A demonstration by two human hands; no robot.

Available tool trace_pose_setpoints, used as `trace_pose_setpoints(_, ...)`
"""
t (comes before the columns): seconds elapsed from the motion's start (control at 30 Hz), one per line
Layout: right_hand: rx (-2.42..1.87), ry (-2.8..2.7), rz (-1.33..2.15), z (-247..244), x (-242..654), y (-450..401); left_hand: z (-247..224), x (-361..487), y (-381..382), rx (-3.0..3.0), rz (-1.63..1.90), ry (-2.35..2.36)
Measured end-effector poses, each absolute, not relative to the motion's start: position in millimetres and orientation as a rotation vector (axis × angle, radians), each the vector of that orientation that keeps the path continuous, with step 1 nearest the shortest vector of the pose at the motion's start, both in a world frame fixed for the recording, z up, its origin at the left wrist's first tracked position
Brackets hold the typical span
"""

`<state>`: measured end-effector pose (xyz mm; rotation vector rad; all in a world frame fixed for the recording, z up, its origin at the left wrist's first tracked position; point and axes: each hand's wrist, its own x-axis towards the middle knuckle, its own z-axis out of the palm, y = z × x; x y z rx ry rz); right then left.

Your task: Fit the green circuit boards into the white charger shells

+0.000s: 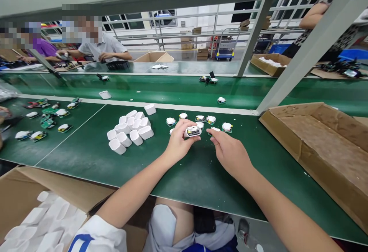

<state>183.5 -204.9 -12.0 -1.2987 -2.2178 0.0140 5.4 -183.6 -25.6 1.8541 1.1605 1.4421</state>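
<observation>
My left hand [182, 140] is closed around a white plastic housing [189, 132], whose open end faces me. Inside that end sits a small circuit board [194, 131] with white and dark parts. Just to the right, my right hand [231, 150] has its thumb and index finger drawn together, apart from the housing. A white-topped circuit board [214, 129] lies right behind these fingertips; whether they touch or grip it I cannot tell. More boards, such as this one [227, 127], lie beyond both hands. Left of my left hand, several empty white housings [123, 139] stand grouped on the green bench [184, 179].
A cardboard tray [299, 148] stands at the right. Lower left, a carton [66, 185] holds many white housings. Loose boards [61, 112] lie at the left beside a partly visible hand [4, 112]. A frame post [304, 48] slants across the right; people work beyond the green belt [172, 91].
</observation>
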Motion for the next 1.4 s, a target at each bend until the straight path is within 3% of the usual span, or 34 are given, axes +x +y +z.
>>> trace_pose_setpoints(0.17,-1.500,-2.355,-0.187,-8,180,-210,-28,6,-185,1.963,1.430,1.193)
trace_pose_setpoints(0.9,-1.575,-2.520,-0.271,-11,174,-215,-33,7,-188,2.255,1.292,1.220)
trace_pose_setpoints(1.4,-1.607,-2.337,-0.224,1,180,-216,-22,11,-193,1.795,1.193,1.242)
